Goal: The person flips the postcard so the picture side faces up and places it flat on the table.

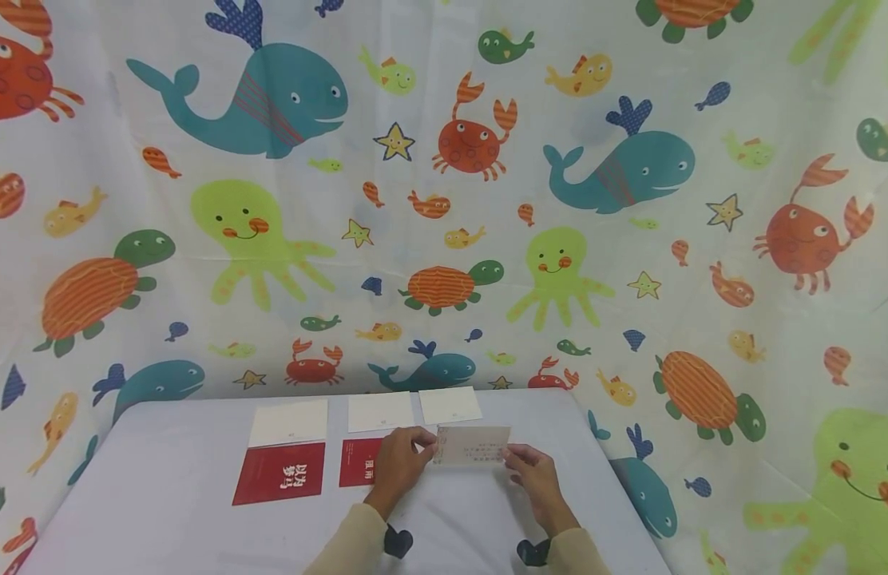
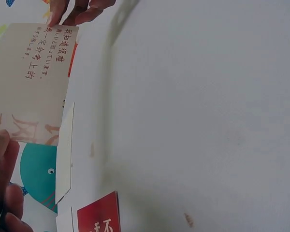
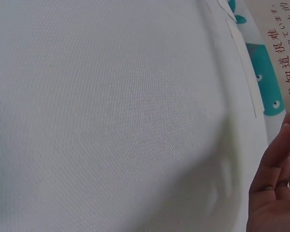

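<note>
Between both hands, a pale printed card (image 1: pixel 473 446) is held up over the table, its face showing reddish-brown lettering. My left hand (image 1: pixel 402 467) pinches its left edge between thumb and fingers. The right hand (image 1: pixel 539 483) pinches the opposite edge. In the left wrist view, the card (image 2: pixel 34 72) shows columns of small text at one end and large faded characters at the other. Only part of the card (image 3: pixel 275 53) appears in the right wrist view, just above the right hand's fingers (image 3: pixel 278 159). A red card (image 1: pixel 355 463) lies beside the left hand, which overlaps its right side.
Another red card (image 1: pixel 280 475) with white characters lies farther left. Along the back are three white cards, one at left (image 1: pixel 289 423), one in the middle (image 1: pixel 379 411) and one at right (image 1: pixel 449 405). A curtain (image 1: pixel 430 231) with sea animals hangs behind the white-covered table (image 1: pixel 164 495).
</note>
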`<state>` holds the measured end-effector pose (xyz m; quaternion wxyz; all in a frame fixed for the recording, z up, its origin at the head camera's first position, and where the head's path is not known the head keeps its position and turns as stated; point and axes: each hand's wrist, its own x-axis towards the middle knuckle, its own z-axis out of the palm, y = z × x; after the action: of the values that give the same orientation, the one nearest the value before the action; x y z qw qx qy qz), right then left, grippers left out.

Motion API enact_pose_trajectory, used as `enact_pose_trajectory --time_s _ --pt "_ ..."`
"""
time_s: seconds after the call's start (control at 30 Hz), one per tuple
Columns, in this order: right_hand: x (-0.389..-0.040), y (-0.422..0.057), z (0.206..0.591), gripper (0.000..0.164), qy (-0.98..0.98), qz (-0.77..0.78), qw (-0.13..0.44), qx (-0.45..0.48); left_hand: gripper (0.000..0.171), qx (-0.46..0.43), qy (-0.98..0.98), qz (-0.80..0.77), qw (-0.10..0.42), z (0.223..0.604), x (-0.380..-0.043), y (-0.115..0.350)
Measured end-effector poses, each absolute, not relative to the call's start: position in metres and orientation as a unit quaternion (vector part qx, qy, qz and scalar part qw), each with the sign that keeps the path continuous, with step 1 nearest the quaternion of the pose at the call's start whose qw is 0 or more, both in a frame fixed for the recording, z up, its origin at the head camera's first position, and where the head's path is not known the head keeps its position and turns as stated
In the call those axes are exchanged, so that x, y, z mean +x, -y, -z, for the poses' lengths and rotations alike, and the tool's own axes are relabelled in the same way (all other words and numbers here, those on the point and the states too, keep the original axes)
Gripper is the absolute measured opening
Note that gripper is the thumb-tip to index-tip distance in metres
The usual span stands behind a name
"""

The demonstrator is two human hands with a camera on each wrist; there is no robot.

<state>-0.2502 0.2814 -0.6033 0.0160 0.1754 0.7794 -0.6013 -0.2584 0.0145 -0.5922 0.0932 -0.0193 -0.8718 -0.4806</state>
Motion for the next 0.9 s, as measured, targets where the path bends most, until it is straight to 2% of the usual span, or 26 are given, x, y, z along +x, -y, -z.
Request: enact_pose_trajectory --time_s 0.37,0.9 --pt "-0.2476 -0.281 0.6036 0.027 -0.775 0.606 0.004 0.178 0.013 0.004 0.86 0.499 0.104 0.5892 -0.2589 -0.0197" --pt "-0.2481 -0.2818 0.6082 0.029 -0.767 0.619 0.005 0.166 0.012 0.016 0.85 0.513 0.119 0.5878 -0.2589 -0.0206"
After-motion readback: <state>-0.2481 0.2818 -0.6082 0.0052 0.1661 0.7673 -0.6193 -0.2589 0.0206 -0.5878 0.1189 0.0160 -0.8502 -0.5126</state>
